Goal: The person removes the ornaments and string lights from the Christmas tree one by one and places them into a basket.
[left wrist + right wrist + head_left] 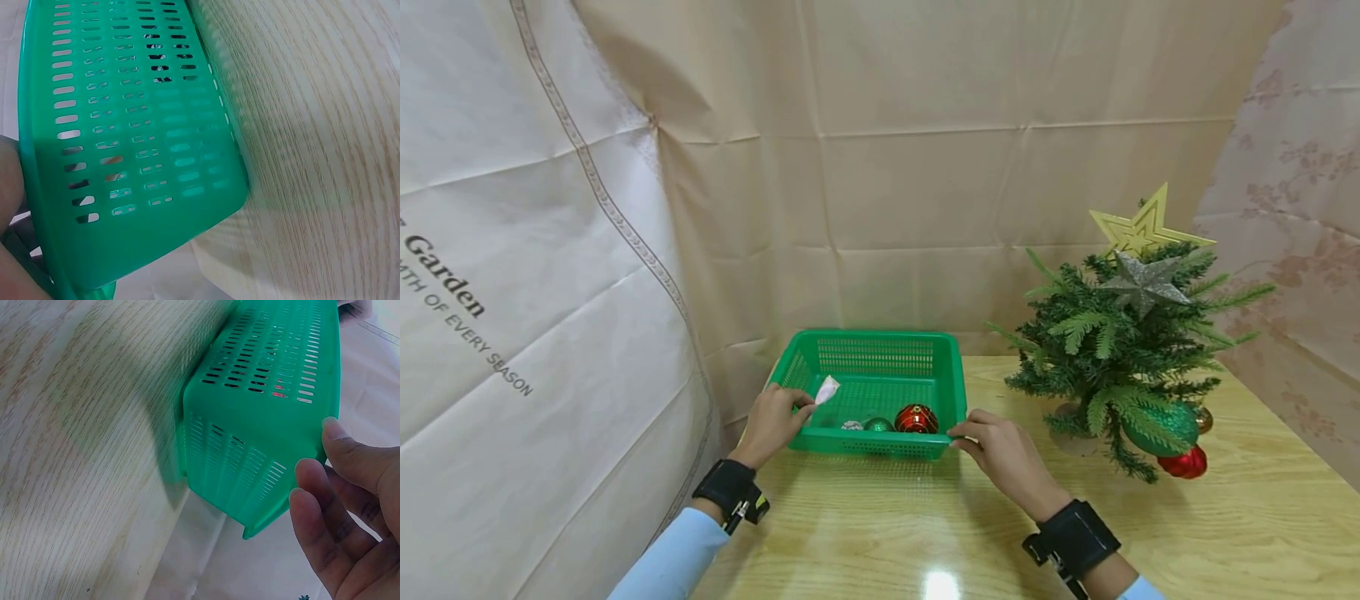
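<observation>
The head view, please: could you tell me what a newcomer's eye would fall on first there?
Probably the bright green basket on the wooden table, with a shiny red ornament near its front right corner and the person's left hand and right hand at either side. Next would come the small Christmas tree to the right, with a gold star at its top and a silver star just below.

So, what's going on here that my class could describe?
A person's left hand and right hand grip the rim of a green basket on a table. A small pale piece shows by the left hand. A red bauble, green bauble and silvery bauble lie inside; a decorated tree stands at right.
</observation>
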